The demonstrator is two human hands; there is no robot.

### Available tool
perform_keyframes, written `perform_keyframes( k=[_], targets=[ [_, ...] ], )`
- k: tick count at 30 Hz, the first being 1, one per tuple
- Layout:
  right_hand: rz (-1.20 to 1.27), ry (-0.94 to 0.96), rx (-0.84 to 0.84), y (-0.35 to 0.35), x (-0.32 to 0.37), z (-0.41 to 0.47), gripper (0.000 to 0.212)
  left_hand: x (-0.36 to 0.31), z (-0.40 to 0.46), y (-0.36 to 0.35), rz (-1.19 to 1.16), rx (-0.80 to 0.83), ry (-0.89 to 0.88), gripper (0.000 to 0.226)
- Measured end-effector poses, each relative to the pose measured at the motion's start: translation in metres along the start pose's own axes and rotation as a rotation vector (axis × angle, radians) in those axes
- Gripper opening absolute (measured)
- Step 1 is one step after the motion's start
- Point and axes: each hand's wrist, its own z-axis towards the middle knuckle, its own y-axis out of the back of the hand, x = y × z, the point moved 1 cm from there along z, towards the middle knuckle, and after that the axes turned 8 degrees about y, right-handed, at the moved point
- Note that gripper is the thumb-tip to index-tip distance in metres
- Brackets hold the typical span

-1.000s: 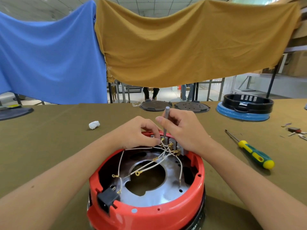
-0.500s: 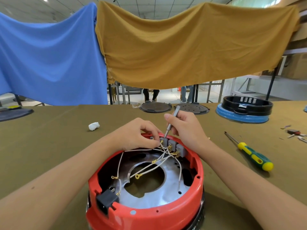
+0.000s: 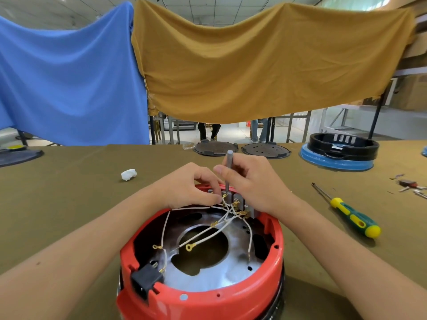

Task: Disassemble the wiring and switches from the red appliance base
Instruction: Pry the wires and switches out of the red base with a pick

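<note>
Base: the red base [image 3: 208, 299] sits on the olive table [image 3: 69, 204], at the near edge and open side up, with a metal plate [image 3: 231, 273] inside.
Switches: a row of grey switch blocks [image 3: 240, 205] stands inside the far rim, between the two hands.
Wiring: white wires [image 3: 208, 236] fan from brass terminals at the blocks across the plate; one ring lug [image 3: 190, 247] lies loose over the centre hole, and others run toward the black socket [image 3: 145, 279] on the near left rim.
Left hand: the left hand [image 3: 187, 188] has its fingers curled, pinching a wire or terminal at the leftmost block; the exact contact point is hidden under the fingertips.
Right hand: the right hand [image 3: 251, 183] grips a thin grey driver [image 3: 228, 172] between thumb and fingers. The driver is near upright, with its tip set down on the top of the leftmost block.
Step in hand: judged to be loosening a terminal screw at the first switch while the left hand steadies the lead.
Progress: early to middle; most wires appear to remain attached to the blocks.
Next move: calls for keeping the driver square in the screw, turning until the terminal frees, then drawing the lead clear.
Risk: the tip may slip off a small screw head.
Spare tool: a green-yellow screwdriver [image 3: 346, 213] lies on the table to the right, well apart.
</note>
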Motion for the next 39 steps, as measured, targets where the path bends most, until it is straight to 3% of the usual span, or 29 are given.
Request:
perform_keyframes(
  k=[11,22,39],
  targets=[
    [0.280,-0.306,-0.150,-0.002,-0.014,0.001,0.035,0.001,0.000,-0.001,0.002,0.007,0.040,0.009],
    [0.081,-0.036,-0.078,0.001,-0.003,-0.002,0.029,0.002,0.002,0.000,-0.012,-0.003,0.024,0.011],
    [0.114,-0.036,-0.082,0.002,-0.004,-0.002,0.029,0.003,0.002,0.000,0.002,0.002,0.023,0.007]
  ],
)
